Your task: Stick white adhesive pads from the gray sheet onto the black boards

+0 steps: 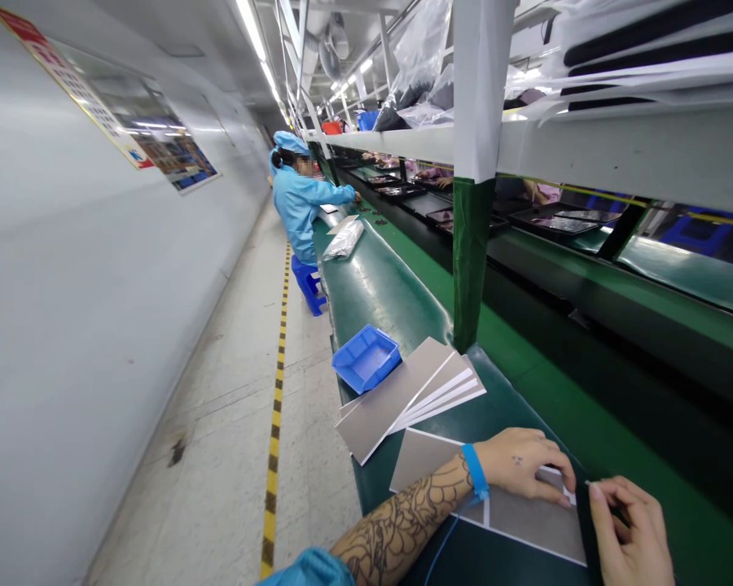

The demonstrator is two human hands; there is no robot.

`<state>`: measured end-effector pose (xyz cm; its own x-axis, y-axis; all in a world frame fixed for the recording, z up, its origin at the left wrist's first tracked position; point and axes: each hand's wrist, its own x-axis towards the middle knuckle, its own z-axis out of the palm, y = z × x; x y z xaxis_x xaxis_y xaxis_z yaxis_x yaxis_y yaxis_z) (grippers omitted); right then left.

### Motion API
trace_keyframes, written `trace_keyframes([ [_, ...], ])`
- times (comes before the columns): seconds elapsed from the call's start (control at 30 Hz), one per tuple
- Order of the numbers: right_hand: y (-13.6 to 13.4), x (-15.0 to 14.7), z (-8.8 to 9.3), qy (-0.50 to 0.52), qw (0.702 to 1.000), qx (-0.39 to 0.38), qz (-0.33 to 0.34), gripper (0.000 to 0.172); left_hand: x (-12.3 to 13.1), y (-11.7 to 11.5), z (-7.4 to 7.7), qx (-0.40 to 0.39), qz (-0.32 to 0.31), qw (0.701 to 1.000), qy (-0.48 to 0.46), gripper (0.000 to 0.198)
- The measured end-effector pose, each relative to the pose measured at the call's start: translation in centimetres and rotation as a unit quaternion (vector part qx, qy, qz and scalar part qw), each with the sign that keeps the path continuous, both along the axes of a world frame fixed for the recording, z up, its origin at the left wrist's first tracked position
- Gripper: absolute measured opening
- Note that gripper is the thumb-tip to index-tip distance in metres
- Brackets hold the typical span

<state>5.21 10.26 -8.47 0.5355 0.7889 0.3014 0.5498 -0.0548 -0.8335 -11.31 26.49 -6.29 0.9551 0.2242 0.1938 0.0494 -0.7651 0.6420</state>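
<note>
Tattooed left hand (519,465) presses its fingers together on a grey sheet (525,521); right hand (629,533) pinches a dark strip (592,537); blue tray (366,358) sits at the worktop's (379,285) edge.

a fanned stack of grey sheets (397,403) lies between the left hand (519,464) and the blue plastic tray (366,358). a strip of green bench (506,419) runs from the right hand (629,529) past the stack to the green-wrapped post (470,260), which blocks the way farther along.
</note>
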Motion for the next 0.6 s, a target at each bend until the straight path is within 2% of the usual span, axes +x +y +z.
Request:
trace_keyframes([
  [0.3, 0.2, -0.76, 0.89, -0.004, 1.0, 0.013, -0.009, 0.049, 0.14, 0.06, 0.03, 0.018, -0.041, 0.999, -0.007, 0.038],
  [0.6, 0.13, -1.02, 1.14, 0.007, 1.0, -0.003, -0.021, 0.052, 0.11, 0.0, 0.38, 0.042, -0.035, 0.998, 0.025, 0.043],
])
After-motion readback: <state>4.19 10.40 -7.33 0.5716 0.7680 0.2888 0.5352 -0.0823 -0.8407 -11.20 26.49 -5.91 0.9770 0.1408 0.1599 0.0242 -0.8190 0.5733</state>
